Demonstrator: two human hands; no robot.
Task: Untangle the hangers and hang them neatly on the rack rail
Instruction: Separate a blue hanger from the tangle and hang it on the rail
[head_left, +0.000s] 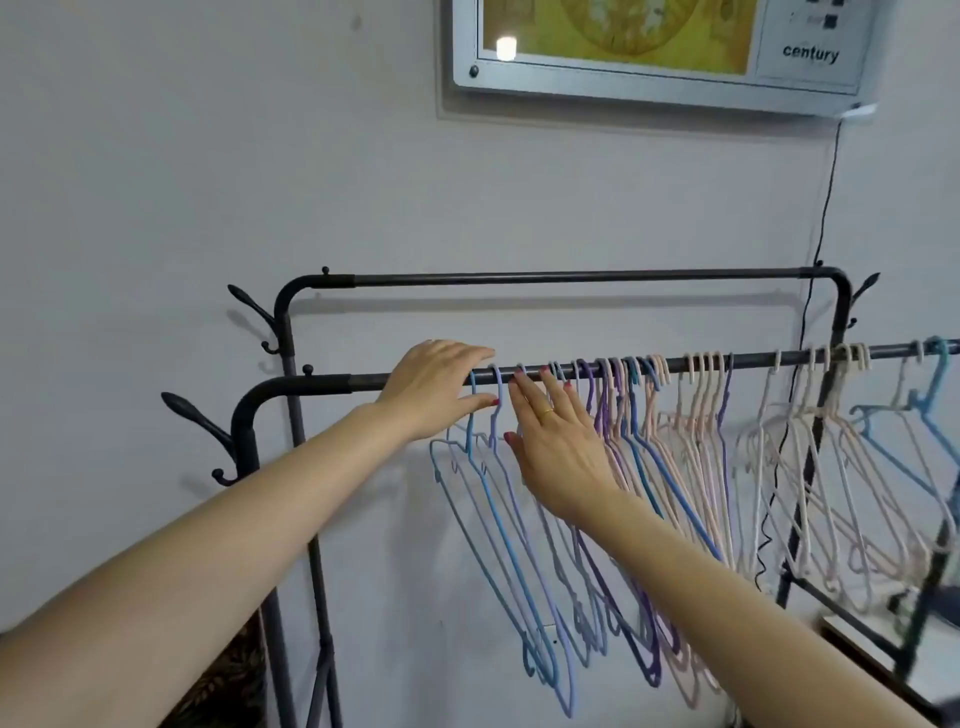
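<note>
Several thin hangers hang along the near black rack rail (748, 359): blue ones (493, 519) at the left, purple ones (602, 415) beside them, pink ones (696, 415) in the middle, white ones (810, 431) and a blue one (930, 400) at the right. My left hand (436, 387) lies over the rail with straight fingers on top and the thumb under it, by the leftmost blue hooks. My right hand (556, 441) reaches up with straight fingers touching the hooks of the blue and purple hangers.
A second, higher rail (571, 277) runs behind, bare. Black coat hooks (197, 415) stick out at the rack's left end. A framed picture (660, 47) hangs on the wall above, and a black cable (826, 208) drops down the wall at right.
</note>
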